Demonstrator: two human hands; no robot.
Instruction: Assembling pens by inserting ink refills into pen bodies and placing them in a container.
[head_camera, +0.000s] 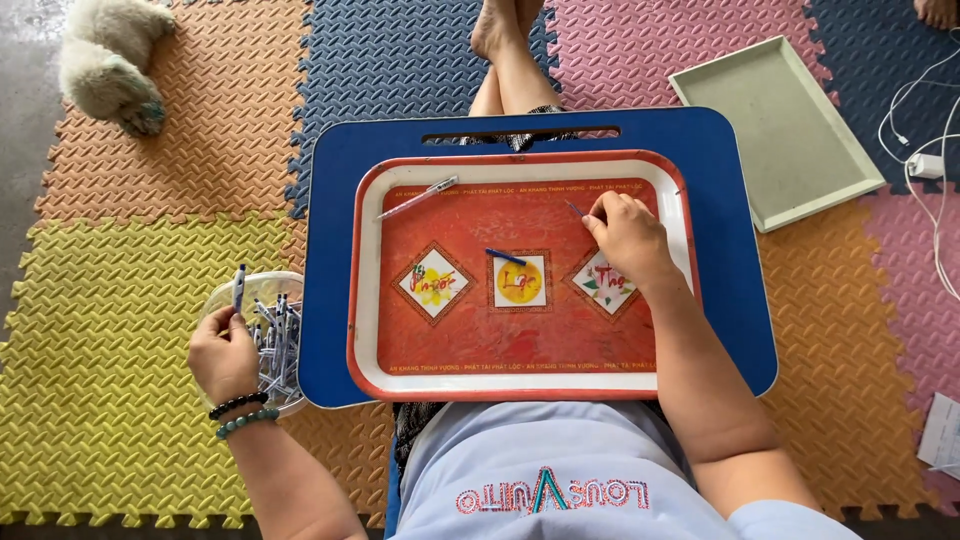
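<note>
Pens, lots of them, in a clear bowl (262, 340) on the floor mat, one pen (239, 287) pinched upright in left hand (225, 355), right hand (625, 235) closed on small blue refill (574, 209) over red tray (520, 275), kept handy on blue tabletop (330, 300).

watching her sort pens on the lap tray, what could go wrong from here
1. The clear bowl of pen parts sits half off the blue lap desk; the left hand lifting a pen from it might tip it.
2. The loose clear pen barrel and blue piece on the red tray could roll if her legs shift.
3. The right hand pinches a thin refill that could slip.
</note>
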